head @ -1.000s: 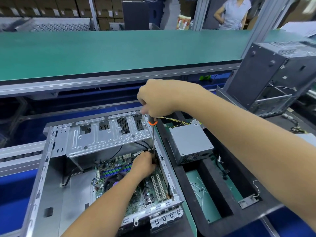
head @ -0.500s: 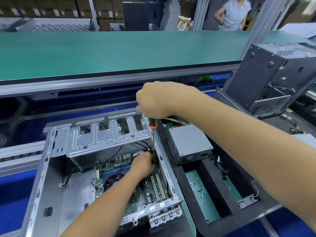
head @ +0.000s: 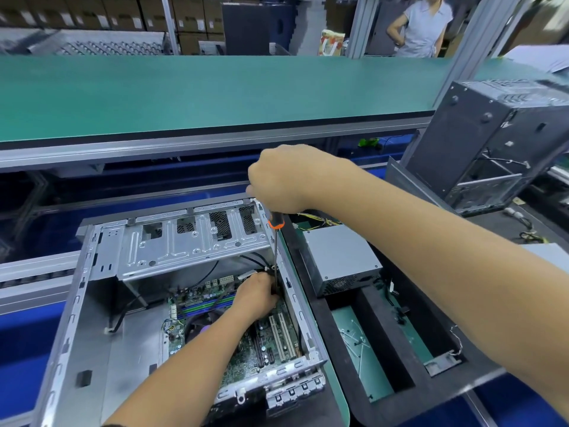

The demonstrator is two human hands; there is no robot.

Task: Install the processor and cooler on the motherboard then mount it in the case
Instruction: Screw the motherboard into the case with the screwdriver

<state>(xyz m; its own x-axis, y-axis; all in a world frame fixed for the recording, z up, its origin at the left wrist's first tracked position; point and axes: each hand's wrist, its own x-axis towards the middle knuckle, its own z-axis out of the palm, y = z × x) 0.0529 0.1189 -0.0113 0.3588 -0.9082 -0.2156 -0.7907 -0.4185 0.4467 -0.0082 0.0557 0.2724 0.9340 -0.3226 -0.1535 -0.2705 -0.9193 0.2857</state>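
Note:
An open grey metal case (head: 92, 318) lies on its side in front of me. The green motherboard (head: 243, 355) sits flat inside it, with white slots on its right and a dark round cooler (head: 200, 326) partly hidden by my left forearm. My right hand (head: 283, 177) grips the handle of a screwdriver (head: 276, 241) with an orange collar; its shaft points straight down by the case's right wall. My left hand (head: 255, 295) is curled round the shaft's lower end at the board's far right corner. The tip is hidden.
A grey power supply (head: 338, 260) rests on a black foam fixture (head: 378, 349) to the right. A second dark case (head: 492, 143) stands at the far right. A green shelf (head: 200, 94) runs across above. A person stands beyond it.
My right hand has shifted very slightly on the screwdriver handle. My left hand stays at the shaft's lower end. The case and board have not moved.

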